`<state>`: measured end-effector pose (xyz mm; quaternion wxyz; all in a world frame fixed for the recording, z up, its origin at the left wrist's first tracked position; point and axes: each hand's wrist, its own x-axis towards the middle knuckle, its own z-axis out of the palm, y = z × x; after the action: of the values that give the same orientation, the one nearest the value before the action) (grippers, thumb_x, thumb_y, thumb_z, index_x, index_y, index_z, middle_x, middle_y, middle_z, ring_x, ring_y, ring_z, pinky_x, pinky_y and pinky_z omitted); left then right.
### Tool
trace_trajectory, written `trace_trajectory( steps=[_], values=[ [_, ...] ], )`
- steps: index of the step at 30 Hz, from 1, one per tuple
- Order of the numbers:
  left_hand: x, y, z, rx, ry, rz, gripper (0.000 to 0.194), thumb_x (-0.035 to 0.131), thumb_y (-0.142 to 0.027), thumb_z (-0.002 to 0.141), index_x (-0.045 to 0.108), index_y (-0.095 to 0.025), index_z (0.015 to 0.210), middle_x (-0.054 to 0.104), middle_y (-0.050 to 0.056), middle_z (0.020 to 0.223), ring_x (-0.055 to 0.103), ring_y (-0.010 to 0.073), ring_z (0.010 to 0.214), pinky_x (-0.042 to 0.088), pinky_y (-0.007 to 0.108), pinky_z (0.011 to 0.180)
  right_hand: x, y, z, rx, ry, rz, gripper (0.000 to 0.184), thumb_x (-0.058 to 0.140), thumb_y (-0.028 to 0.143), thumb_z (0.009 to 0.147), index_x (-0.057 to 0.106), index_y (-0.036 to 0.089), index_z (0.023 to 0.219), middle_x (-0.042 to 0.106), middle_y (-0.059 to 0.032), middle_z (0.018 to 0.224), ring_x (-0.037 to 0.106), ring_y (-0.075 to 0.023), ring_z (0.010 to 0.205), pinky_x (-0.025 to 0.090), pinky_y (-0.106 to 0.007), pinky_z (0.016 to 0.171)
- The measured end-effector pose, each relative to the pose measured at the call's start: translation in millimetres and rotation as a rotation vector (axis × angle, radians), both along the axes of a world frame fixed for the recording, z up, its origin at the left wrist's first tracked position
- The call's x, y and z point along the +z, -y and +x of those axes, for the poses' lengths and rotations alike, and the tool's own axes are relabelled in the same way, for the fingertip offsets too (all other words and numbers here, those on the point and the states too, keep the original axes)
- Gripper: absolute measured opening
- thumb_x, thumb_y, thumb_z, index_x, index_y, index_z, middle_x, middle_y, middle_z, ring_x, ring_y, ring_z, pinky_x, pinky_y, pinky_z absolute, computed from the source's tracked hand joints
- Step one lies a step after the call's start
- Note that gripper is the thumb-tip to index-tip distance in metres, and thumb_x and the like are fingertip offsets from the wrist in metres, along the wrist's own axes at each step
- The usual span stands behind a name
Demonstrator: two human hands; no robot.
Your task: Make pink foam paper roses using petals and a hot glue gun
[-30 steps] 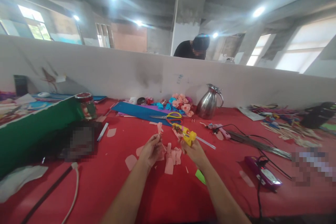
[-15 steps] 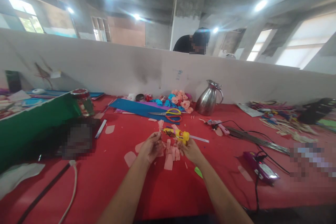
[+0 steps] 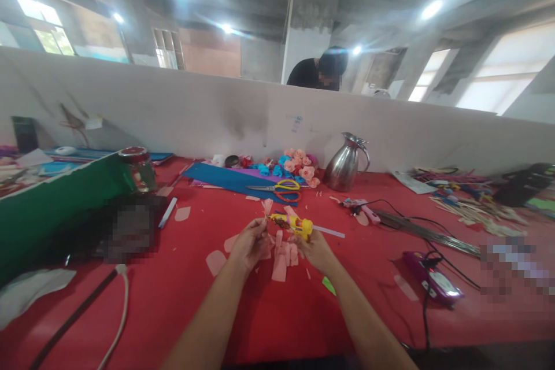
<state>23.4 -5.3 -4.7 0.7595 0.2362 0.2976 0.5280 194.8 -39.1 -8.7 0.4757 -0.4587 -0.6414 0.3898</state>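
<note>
My left hand (image 3: pixel 251 244) pinches a small pink paper flower piece (image 3: pixel 267 206) that sticks up above the fingertips. My right hand (image 3: pixel 314 248) is wrapped around the handle of a yellow glue gun (image 3: pixel 297 224), with a clear glue stick (image 3: pixel 329 232) poking out of its back. The gun lies level and its nozzle points left, at or very close to the pink piece; whether they touch I cannot tell. Pink paper strips (image 3: pixel 280 263) lie on the red table (image 3: pixel 277 321) below and between the hands.
Behind the hands are yellow-and-red-handled scissors (image 3: pixel 286 189), blue paper (image 3: pixel 217 176) and paper roses (image 3: pixel 303 166). A steel jug (image 3: pixel 346 165) stands by the white partition (image 3: pixel 195 104). On the right lies a purple power strip (image 3: pixel 433 280) with cords; a lidded jar (image 3: pixel 139 170) stands left.
My right hand has swung the glue gun leftward and levelled it, bringing its nozzle to the pink piece. My left hand keeps its pinch. The view has shifted slightly.
</note>
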Motion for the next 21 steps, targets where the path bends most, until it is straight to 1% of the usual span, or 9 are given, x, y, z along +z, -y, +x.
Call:
trace_trajectory(
  steps=[4, 7, 12, 16, 21],
  values=[
    [-2.3, -1.7, -0.7, 0.000, -0.013, -0.003, 0.025, 0.075, -0.018, 0.060, 0.050, -0.014, 0.064, 0.039, -0.008, 0.045, 0.036, 0.0023, 0.036, 0.024, 0.012, 0.035, 2.0, 1.0, 1.4, -0.023, 0.035, 0.016, 0.037, 0.056, 0.046, 0.076, 0.061, 0.018, 0.099, 0.047, 0.0033, 0.051, 0.040, -0.0114, 0.047, 0.031, -0.021, 0.042],
    [-2.8, -2.1, -1.2, -0.006, -0.009, -0.006, 0.025, 0.075, -0.018, 0.060, 0.051, -0.014, 0.065, 0.041, -0.008, 0.045, 0.036, 0.0025, 0.036, 0.024, 0.012, 0.035, 2.9, 1.0, 1.7, -0.035, 0.039, 0.013, 0.038, 0.057, 0.047, 0.075, 0.062, 0.017, 0.097, 0.049, 0.0028, 0.053, 0.041, -0.0116, 0.048, 0.033, -0.022, 0.044],
    [-3.5, -2.3, -1.4, 0.012, -0.019, 0.002, 0.026, 0.075, -0.019, 0.058, 0.050, -0.015, 0.062, 0.042, -0.008, 0.044, 0.036, 0.0026, 0.034, 0.025, 0.013, 0.035, -0.6, -0.3, 3.9, -0.072, 0.065, 0.008, 0.029, 0.057, 0.044, 0.074, 0.061, 0.016, 0.082, 0.054, 0.0009, 0.062, 0.042, -0.0107, 0.051, 0.035, -0.021, 0.047],
    [-2.4, -1.7, -1.4, 0.020, -0.048, 0.008, 0.027, 0.076, -0.022, 0.058, 0.050, -0.015, 0.061, 0.043, -0.008, 0.044, 0.037, 0.0027, 0.033, 0.026, 0.013, 0.034, -2.8, 0.5, 7.0, -0.127, 0.123, -0.004, 0.032, 0.054, 0.047, 0.076, 0.060, 0.016, 0.073, 0.049, 0.0028, 0.053, 0.038, -0.0099, 0.046, 0.030, -0.021, 0.043],
    [-0.3, -0.4, -0.1, 0.083, -0.110, 0.007, 0.024, 0.077, -0.020, 0.056, 0.055, -0.013, 0.064, 0.049, -0.006, 0.046, 0.042, 0.0027, 0.036, 0.028, 0.012, 0.037, -1.0, 3.4, 4.4, -0.074, 0.109, -0.022, 0.033, 0.054, 0.048, 0.076, 0.062, 0.017, 0.081, 0.050, 0.0026, 0.053, 0.039, -0.0105, 0.045, 0.030, -0.021, 0.042]
  ],
)
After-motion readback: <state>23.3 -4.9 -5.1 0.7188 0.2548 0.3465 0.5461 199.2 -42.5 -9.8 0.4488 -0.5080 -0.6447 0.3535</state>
